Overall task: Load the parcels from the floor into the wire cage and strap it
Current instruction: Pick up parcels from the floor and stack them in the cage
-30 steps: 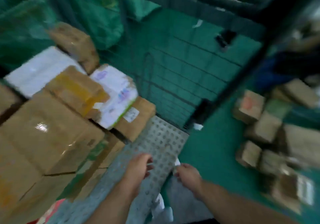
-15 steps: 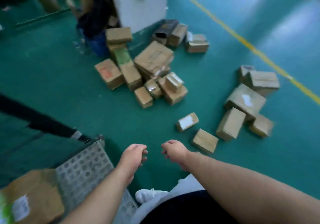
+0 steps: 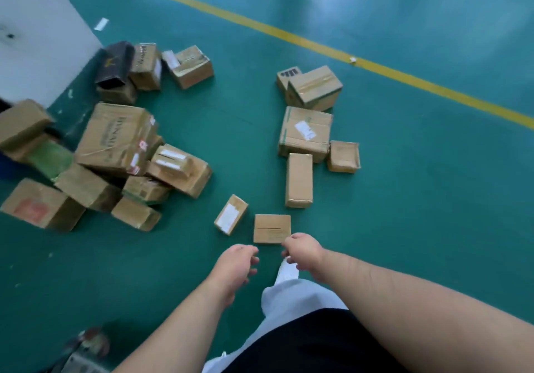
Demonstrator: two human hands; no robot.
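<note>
Bare forearms (image 3: 185, 315); black top (image 3: 312, 343); pale grey-white trousers (image 3: 289, 300); 1 white shoe (image 3: 287, 271).

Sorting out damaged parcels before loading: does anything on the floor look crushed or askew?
The small box beside the labelled carton looks dented, its sides bowed. In the left pile, the large printed carton leans tilted on other boxes.

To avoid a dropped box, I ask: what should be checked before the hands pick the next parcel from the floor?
1. Left hand free: ok, holds nothing.
2. Right hand free: ok, holds nothing.
3. Nearest flat parcel lies apart from the labelled parcel: ok.
4. Grip on it: not ok, neither hand holds it.
5. Room in the wire cage: cannot tell, cage not shown.
</note>
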